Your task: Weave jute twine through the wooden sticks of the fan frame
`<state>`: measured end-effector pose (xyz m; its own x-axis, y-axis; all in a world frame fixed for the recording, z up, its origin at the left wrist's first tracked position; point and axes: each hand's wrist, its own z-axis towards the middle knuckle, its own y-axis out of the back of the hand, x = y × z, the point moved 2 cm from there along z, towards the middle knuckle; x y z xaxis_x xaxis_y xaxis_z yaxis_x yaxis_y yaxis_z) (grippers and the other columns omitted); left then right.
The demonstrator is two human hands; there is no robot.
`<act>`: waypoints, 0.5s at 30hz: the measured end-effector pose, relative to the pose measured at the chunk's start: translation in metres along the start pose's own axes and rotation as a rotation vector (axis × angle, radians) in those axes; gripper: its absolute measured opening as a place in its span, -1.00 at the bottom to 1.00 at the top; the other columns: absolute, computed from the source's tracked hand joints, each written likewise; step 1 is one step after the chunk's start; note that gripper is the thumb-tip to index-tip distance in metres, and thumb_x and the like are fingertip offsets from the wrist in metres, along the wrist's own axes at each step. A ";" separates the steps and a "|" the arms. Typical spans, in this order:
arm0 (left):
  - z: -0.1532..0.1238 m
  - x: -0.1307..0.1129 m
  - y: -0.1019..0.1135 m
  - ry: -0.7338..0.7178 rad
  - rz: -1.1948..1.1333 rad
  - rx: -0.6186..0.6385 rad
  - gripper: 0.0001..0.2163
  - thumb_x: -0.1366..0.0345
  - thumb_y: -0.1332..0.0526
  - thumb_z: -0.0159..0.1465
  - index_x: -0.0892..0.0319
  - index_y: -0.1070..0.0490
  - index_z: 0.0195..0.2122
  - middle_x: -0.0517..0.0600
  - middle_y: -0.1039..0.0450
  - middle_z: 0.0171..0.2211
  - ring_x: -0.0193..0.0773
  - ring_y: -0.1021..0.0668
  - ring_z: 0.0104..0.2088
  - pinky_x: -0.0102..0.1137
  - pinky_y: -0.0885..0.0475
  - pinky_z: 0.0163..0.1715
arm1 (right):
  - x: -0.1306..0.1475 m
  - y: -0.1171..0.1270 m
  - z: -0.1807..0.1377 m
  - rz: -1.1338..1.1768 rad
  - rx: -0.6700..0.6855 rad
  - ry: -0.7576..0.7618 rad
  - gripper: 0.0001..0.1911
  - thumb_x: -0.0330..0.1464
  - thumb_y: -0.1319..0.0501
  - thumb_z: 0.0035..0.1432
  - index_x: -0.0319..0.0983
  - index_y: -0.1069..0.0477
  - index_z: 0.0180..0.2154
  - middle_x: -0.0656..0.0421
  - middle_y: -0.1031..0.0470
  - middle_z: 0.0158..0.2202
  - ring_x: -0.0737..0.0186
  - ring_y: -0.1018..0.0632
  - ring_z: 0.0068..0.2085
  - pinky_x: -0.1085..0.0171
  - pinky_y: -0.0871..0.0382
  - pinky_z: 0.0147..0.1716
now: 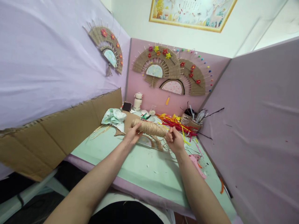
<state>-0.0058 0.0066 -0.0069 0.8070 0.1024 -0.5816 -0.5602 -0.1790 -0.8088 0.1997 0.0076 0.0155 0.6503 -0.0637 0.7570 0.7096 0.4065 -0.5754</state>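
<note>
A roll of brown jute twine point(150, 127) is held level above the green table point(140, 165). My left hand point(132, 134) is closed around its left end. My right hand point(174, 139) is closed at its right end, fingers pinched near the roll's tip. Loose twine strands and a half-made woven fan piece point(149, 142) lie on the table just below the roll.
Red and yellow pipe cleaners point(177, 124) are piled behind the hands, next to a cup of sticks point(187, 118). A crumpled cloth point(114, 117), thin sticks, a white jar point(137, 101) and cardboard point(58, 130) sit at left. Woven fans hang on the walls. A pink object point(197, 165) lies at right.
</note>
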 end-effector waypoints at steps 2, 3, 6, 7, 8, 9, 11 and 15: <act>-0.001 0.002 0.000 0.037 0.039 0.009 -0.80 0.42 -0.32 0.02 0.23 -0.41 -0.30 0.04 -0.46 -0.34 -0.31 -0.50 -0.36 -0.39 -0.46 -0.30 | 0.009 0.006 0.003 0.096 -0.066 -0.006 -0.74 -0.25 -0.16 0.14 -0.22 -0.31 -0.54 0.31 -0.33 -0.67 0.50 -0.21 -0.70 0.47 -0.13 -0.70; -0.002 0.002 -0.001 0.064 0.056 0.018 -0.79 0.40 -0.32 0.03 0.23 -0.41 -0.28 0.04 -0.46 -0.34 -0.31 -0.50 -0.37 -0.39 -0.46 -0.32 | 0.013 0.010 0.004 0.133 -0.109 -0.014 -0.73 -0.26 -0.14 0.16 -0.22 -0.30 -0.54 0.28 -0.41 -0.60 0.49 -0.29 -0.67 0.48 -0.19 -0.68; -0.005 0.005 -0.002 0.156 0.080 0.049 -0.79 0.37 -0.30 0.06 0.23 -0.40 -0.25 0.06 -0.46 -0.32 -0.29 -0.51 -0.37 -0.40 -0.47 -0.34 | 0.019 0.020 0.006 0.185 -0.227 -0.011 -0.69 -0.30 -0.07 0.21 -0.22 -0.27 -0.56 0.22 -0.54 -0.40 0.42 -0.52 -0.45 0.46 -0.37 -0.55; -0.005 0.005 -0.003 0.176 0.066 0.060 -0.79 0.36 -0.29 0.07 0.24 -0.40 -0.24 0.07 -0.46 -0.31 -0.27 -0.51 -0.36 -0.40 -0.47 -0.34 | 0.020 0.022 0.007 0.189 -0.255 0.008 -0.68 -0.31 -0.05 0.22 -0.22 -0.27 -0.57 0.21 -0.55 -0.35 0.39 -0.55 -0.35 0.43 -0.41 -0.49; -0.006 0.005 -0.004 0.189 0.038 0.070 -0.79 0.36 -0.27 0.09 0.24 -0.39 -0.24 0.08 -0.46 -0.29 -0.26 -0.51 -0.33 -0.40 -0.48 -0.33 | 0.020 0.025 0.008 0.188 -0.279 0.035 -0.68 -0.31 -0.04 0.22 -0.22 -0.26 -0.57 0.19 -0.56 -0.30 0.36 -0.56 -0.27 0.41 -0.44 -0.42; -0.006 0.004 -0.005 0.194 -0.002 0.078 -0.80 0.35 -0.26 0.10 0.24 -0.39 -0.23 0.09 -0.46 -0.28 -0.24 -0.52 -0.30 -0.39 -0.48 -0.31 | 0.021 0.027 0.009 0.182 -0.301 0.068 -0.68 -0.31 -0.04 0.22 -0.22 -0.26 -0.57 0.18 -0.55 -0.26 0.33 -0.55 -0.19 0.37 -0.45 -0.36; -0.005 0.000 -0.006 0.179 -0.091 0.072 -0.81 0.34 -0.23 0.13 0.23 -0.38 -0.22 0.09 -0.46 -0.26 -0.22 -0.52 -0.26 -0.35 -0.48 -0.26 | 0.020 0.030 0.010 0.147 -0.336 0.134 -0.71 -0.30 -0.07 0.19 -0.23 -0.26 -0.57 0.16 -0.54 -0.18 0.28 -0.53 -0.11 0.30 -0.46 -0.25; -0.001 -0.008 -0.003 0.086 -0.192 -0.054 -0.86 0.34 -0.21 0.15 0.19 -0.36 -0.25 0.06 -0.45 -0.28 -0.21 -0.52 -0.25 -0.29 -0.48 -0.22 | 0.021 0.034 0.011 -0.032 -0.417 0.316 -0.74 -0.28 -0.15 0.09 -0.25 -0.24 -0.57 0.14 -0.42 0.00 0.22 -0.50 -0.05 0.23 -0.42 -0.14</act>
<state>-0.0110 0.0057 0.0003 0.9124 0.0559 -0.4054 -0.3852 -0.2168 -0.8970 0.2346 0.0307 0.0151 0.6308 -0.3686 0.6828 0.7364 0.0070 -0.6765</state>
